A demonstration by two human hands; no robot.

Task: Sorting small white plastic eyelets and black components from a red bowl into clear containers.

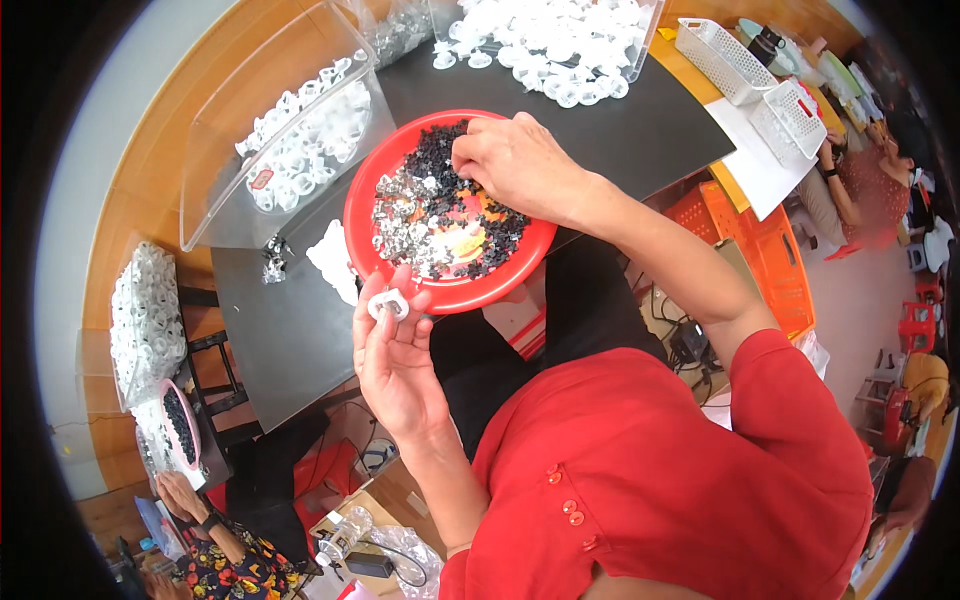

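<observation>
A round red tray (360, 215) holds small black parts (432, 150) along its far and right sides and small silver metal parts (400, 215) on its left. Part of its patterned bottom shows between them. My right hand (522, 168) reaches over the tray's far right side, fingers bent down and pinched together at the black parts; whatever is between the fingertips is hidden. Just off the tray's near left rim, my left hand (395, 350) is palm up, with a small white plastic ring-shaped piece (388, 305) gripped in its fingers.
A clear bin (215, 200) of white plastic pieces stands at the far left of the dark table (290, 340). Another clear bin (645, 40) of white pieces stands at the back. White baskets (725, 60) and an orange crate (765, 260) are at right. Other people sit nearby.
</observation>
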